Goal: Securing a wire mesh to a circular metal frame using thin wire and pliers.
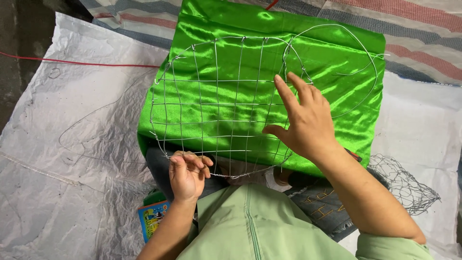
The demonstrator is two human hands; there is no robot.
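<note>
- While seated over white woven plastic sheeting (pixel 72 120), working on a round wire grid frame (pixel 216 106) laid flat on folded green satin fabric (pixel 337 62), itself resting across the lap; presumably a smooth backing that shows the wire outline clearly.
- Left hand (pixel 186 175): fingers curled shut, pinching the frame's near rim, apparently to stop it sliding.
- Right hand (pixel 303 120): open, fingers spread, pressing flat on the grid's right side where a loose wire loop (pixel 356 43) joins; likely steadying both against the cloth.
- Crumpled hexagonal wire netting (pixel 409 185) lying apart at right, within reach.
- Colourful printed card packet (pixel 151 219) beside left knee.
- Red cord (pixel 72 61) running across sheeting, upper left.
</note>
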